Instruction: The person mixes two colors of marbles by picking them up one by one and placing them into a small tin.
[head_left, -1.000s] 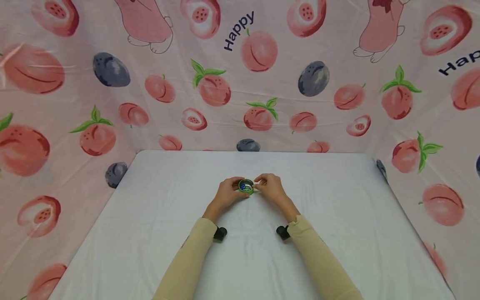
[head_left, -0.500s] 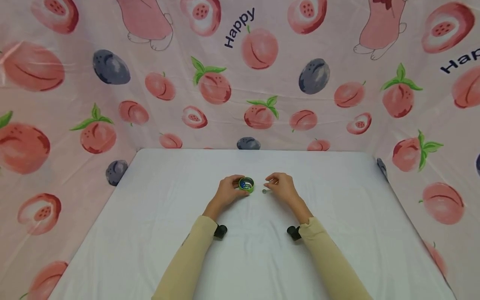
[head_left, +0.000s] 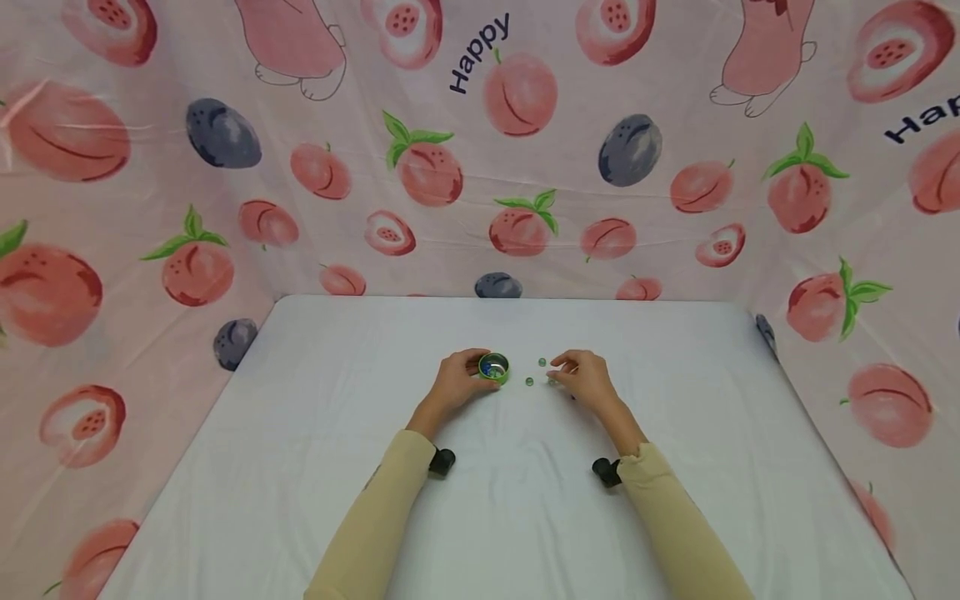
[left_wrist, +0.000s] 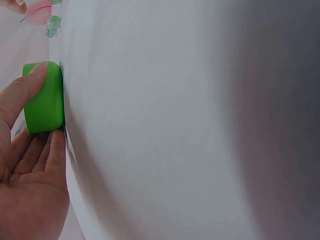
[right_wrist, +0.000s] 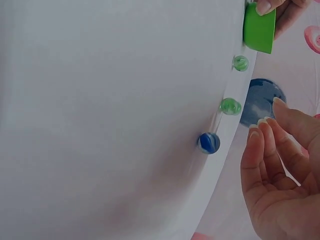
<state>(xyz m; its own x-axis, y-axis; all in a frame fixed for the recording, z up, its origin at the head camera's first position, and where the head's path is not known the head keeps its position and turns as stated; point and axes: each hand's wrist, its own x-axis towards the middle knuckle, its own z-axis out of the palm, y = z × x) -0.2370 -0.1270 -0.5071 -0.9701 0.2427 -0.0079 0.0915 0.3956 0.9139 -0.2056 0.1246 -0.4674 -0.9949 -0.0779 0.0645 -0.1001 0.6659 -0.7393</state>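
My left hand (head_left: 455, 383) grips a small round green cup (left_wrist: 44, 102), thumb on one side and fingers on the other. The cup stands on the white table with its mouth up, and blue and clear marbles show inside it in the head view. To its right, my right hand (head_left: 588, 379) hovers close over the table, fingers loosely bent, the thumb apart from the fingertips and nothing between them. A green-swirled marble (head_left: 529, 382) and another green marble (head_left: 542, 362) lie between cup and hand. In the right wrist view a blue marble (right_wrist: 208, 143) lies nearer the right hand.
The table (head_left: 360, 500) wears a white cloth with slight wrinkles. A pink curtain (head_left: 450, 183) printed with peaches surrounds it at the back and both sides. Black wrist cameras sit under both sleeves.
My right hand has moved right, away from the cup, and several marbles now show on the table where it passed. My left hand still holds the cup in the same place.
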